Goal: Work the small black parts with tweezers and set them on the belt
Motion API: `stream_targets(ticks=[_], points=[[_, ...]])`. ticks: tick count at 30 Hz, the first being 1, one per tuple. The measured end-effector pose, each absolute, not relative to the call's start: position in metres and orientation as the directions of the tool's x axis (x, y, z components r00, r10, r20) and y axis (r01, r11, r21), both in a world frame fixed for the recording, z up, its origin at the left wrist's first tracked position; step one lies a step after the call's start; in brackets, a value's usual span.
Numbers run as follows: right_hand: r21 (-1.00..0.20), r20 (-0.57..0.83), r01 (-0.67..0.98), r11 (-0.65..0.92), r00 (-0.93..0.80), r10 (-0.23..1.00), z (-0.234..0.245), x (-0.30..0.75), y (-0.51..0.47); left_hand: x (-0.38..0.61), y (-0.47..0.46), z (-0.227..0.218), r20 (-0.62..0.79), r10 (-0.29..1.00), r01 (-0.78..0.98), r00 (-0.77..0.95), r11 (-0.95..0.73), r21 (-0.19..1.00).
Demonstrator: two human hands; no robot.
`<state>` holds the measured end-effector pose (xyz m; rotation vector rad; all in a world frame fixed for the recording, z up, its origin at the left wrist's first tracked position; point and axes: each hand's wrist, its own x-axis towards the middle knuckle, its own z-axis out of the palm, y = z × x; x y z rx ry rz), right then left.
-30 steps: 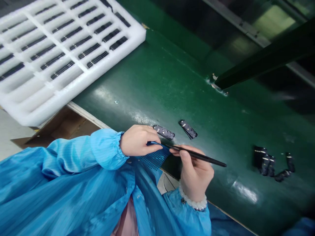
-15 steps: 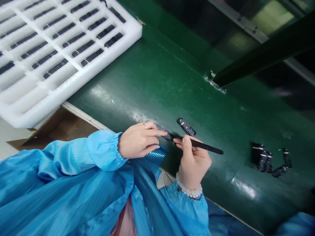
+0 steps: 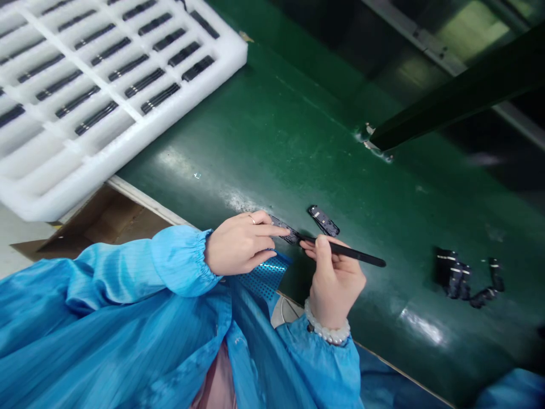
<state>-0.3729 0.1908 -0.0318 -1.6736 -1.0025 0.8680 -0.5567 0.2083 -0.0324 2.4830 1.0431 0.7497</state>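
My left hand [image 3: 240, 243] rests at the near edge of the green belt [image 3: 306, 147], its forefinger pressed on a small black part [image 3: 286, 229]. Its lower fingers pinch a blue perforated sheet [image 3: 264, 269] against my lap. My right hand [image 3: 334, 287] is closed round black tweezers [image 3: 344, 254], whose tips touch the same part beside my left forefinger. A second small black part [image 3: 324, 220] lies loose just beyond, to the right.
A white foam tray [image 3: 93, 96] with rows of black strips in its slots lies at the upper left, overhanging the belt's edge. Several black parts [image 3: 466, 278] are heaped at the right. A dark green bar [image 3: 451, 96] crosses above the belt at the upper right.
Over the last second my left forefinger stretched out onto the black part, and my right hand brought the tweezer tips up from the blue sheet to that part. Little has moved in the last half second.
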Motion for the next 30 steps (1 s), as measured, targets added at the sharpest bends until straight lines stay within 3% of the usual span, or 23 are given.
stream_targets(ticks=[7, 12, 19, 22, 30], points=[[-0.948, -0.04, 0.273, -0.16, 0.397, 0.917, -0.034, -0.374, 0.189, -0.557, 0.208, -0.033, 0.327, 0.737, 0.555, 0.591, -0.666, 0.498], [-0.907, 0.064, 0.407, -0.108, 0.386, 0.92, -0.034, -0.377, 0.185, -0.557, 0.208, -0.032, 0.306, 0.739, 0.563, 0.6, -0.662, 0.494], [-0.695, 0.339, 0.709, 0.115, 0.183, 0.923, -0.034, -0.378, 0.176, -0.557, 0.209, -0.031, 0.31, 0.739, 0.56, 0.598, -0.661, 0.499], [-0.607, 0.442, 0.755, 0.248, 0.061, 0.895, -0.033, -0.378, 0.173, -0.557, 0.209, -0.032, 0.308, 0.739, 0.561, 0.6, -0.662, 0.497], [-0.694, 0.409, 0.687, 0.214, 0.132, 0.903, -0.036, -0.375, 0.174, -0.557, 0.209, -0.032, 0.332, 0.736, 0.556, 0.59, -0.669, 0.494]])
